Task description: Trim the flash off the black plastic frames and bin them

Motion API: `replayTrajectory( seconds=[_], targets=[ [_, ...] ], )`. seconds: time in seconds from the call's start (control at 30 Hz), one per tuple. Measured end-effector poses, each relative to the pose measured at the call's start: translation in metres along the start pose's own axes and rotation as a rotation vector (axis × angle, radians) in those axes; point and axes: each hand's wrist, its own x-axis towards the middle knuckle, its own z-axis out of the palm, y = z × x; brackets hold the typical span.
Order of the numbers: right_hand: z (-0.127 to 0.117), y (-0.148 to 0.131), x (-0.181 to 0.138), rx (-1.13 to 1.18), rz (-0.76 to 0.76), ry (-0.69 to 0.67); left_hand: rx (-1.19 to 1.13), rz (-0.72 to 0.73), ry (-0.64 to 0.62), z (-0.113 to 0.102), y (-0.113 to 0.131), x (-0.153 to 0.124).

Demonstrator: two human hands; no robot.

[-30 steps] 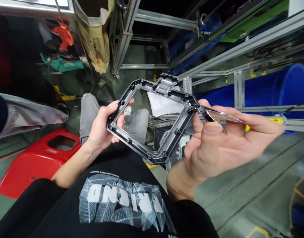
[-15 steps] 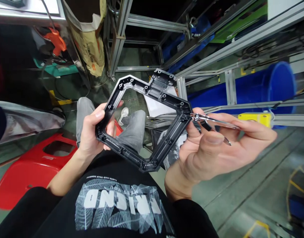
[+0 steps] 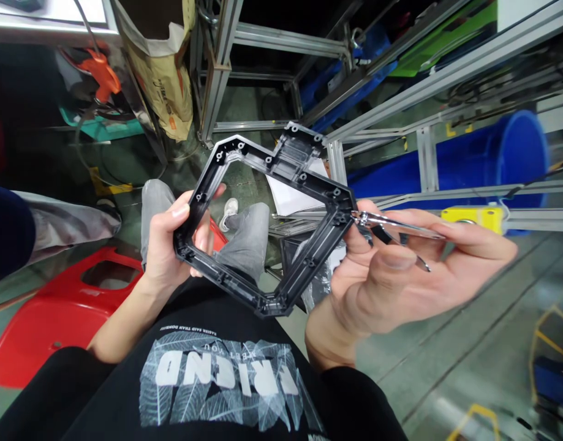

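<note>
A black plastic frame [image 3: 309, 260], angular with cut corners and a tab on its far side, is held up above my lap. My left hand [image 3: 167, 242] grips its left corner, thumb on top and fingers through the opening. In my right hand [image 3: 400, 275] are shiny metal nippers [image 3: 396, 225], their handles lying between thumb and fingers. The nippers' jaws touch the frame's right corner. Some fingers of the right hand are behind the frame and the tool, partly hidden.
A red plastic chair [image 3: 70, 312] stands at the left, near another person's leg [image 3: 70, 217]. Aluminium profile racks [image 3: 290, 41] run across the far side. A blue barrel [image 3: 469, 159] lies at the right behind a yellow box [image 3: 474, 218]. A paper sack [image 3: 164, 86] stands ahead.
The frame has shifted very slightly left and away from me. The nippers stay at its right corner. At the left, the other person's dark-clothed part has come further into view.
</note>
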Motion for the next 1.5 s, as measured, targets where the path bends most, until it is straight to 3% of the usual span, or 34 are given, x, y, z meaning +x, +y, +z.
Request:
replayTrajectory(
  seconds=[0.13, 0.57, 0.8, 0.97, 1.3, 1.43, 1.5],
  targets=[
    [-0.001, 0.001, 0.001, -0.001, 0.000, 0.000, -0.024, -0.013, -0.052, -0.004, -0.002, 0.001],
    [-0.004, 0.010, 0.002, -0.063, -0.081, -0.024, 0.007, -0.144, 0.005, -0.005, -0.004, -0.001],
    [-0.004, 0.016, 0.003, -0.008, 0.012, -0.041, 0.046, -0.062, -0.107, 0.011, 0.017, -0.027],
    [-0.002, 0.025, -0.001, 0.030, 0.123, -0.078, 0.282, 0.150, -0.199, 0.025, 0.025, -0.053],
    [0.000, 0.034, -0.007, 0.106, 0.202, -0.121, 0.252, 0.147, 0.043, 0.068, 0.021, -0.076],
    [0.003, 0.031, -0.012, 0.123, 0.269, -0.113, 0.285, 0.209, 0.022, 0.066, 0.017, -0.070],
    [0.004, 0.030, -0.017, 0.115, 0.320, -0.124, 0.295, 0.268, -0.056, 0.057, 0.014, -0.065]
  ],
)
